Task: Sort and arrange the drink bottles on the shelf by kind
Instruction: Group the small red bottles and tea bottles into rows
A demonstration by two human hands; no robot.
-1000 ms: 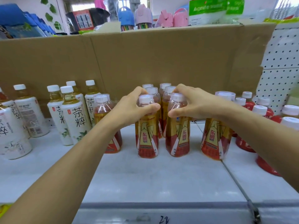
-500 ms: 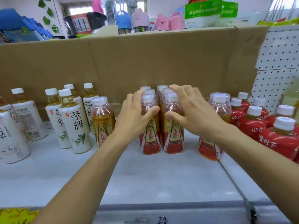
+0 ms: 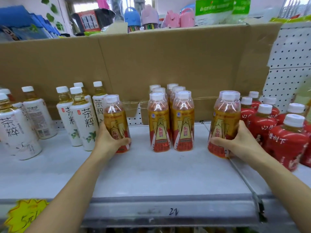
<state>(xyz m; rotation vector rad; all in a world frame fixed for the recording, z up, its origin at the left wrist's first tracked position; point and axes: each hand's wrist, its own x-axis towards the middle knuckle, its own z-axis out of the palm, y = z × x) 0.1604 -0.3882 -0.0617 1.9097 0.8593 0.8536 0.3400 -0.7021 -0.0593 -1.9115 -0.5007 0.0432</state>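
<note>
Several gold-and-red energy drink bottles stand in two tidy rows at the shelf's middle. My left hand grips the lower part of a lone gold-and-red bottle standing beside the white tea bottles. My right hand grips the base of another gold-and-red bottle next to the red-labelled bottles. Both held bottles stand upright on the shelf.
More white tea bottles crowd the far left. A cardboard sheet backs the shelf, with pegboard to the right. A metal divider runs along the shelf right of centre. A yellow price tag hangs at the front edge.
Both hands left the middle cluster of bottles and moved apart. The left now holds the lone bottle on the left, the right holds the one on the right.
</note>
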